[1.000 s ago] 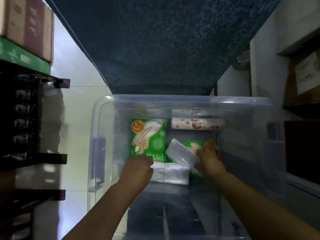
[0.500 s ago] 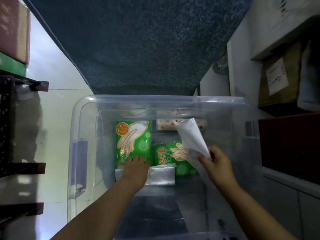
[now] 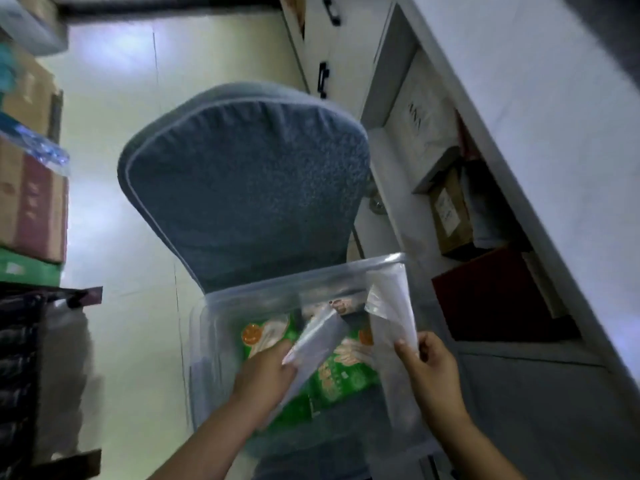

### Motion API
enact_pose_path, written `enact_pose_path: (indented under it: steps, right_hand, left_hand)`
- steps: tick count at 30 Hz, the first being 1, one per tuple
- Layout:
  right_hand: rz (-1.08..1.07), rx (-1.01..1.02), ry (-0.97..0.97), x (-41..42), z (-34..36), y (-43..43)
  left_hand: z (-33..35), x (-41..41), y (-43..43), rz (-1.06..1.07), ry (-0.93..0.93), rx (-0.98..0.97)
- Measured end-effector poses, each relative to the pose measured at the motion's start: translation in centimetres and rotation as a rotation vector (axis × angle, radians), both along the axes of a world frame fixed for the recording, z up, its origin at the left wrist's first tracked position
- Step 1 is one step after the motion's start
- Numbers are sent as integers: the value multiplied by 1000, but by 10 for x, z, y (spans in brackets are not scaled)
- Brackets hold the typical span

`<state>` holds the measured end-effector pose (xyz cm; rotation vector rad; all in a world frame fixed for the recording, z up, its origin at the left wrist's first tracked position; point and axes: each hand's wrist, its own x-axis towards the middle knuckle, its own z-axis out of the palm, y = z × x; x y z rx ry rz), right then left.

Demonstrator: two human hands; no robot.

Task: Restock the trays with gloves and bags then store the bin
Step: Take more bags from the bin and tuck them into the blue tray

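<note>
Your left hand (image 3: 266, 379) grips one bag pack (image 3: 320, 341), your right hand (image 3: 429, 372) pinches a second bag pack (image 3: 393, 306); probably light, floppy, slick: hold edges nearest your palms.

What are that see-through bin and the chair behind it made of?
The bin looks like clear, glossy plastic: its walls are see-through and the rim catches light. The chair back seems upholstered in speckled blue fabric, with piped edges.
</note>
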<state>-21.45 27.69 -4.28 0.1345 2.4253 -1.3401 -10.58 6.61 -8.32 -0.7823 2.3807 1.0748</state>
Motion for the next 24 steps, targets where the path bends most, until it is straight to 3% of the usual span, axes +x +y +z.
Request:
enact_pose_path:
  steps: [3,7,12,15,19,24]
  right_hand:
    - [-138,-36,55,9,52,-4]
    - [-312,-41,106,19,115,-9]
    - [-257,265,257,33,177,-3]
    - [-173,439,385,38,201,8]
    - [-119,524,575,50,220,37]
    - [-163,618,646,66,235,83]
  left_hand:
    - [71,-24,1,163,145,123]
    - [151,-48,28,225,312,257]
    - [212,-64,79,238,420,426]
    - [230,-69,105,267,456,549]
    - [252,-70,143,238,441,669]
    - [276,-54,197,222,343,910]
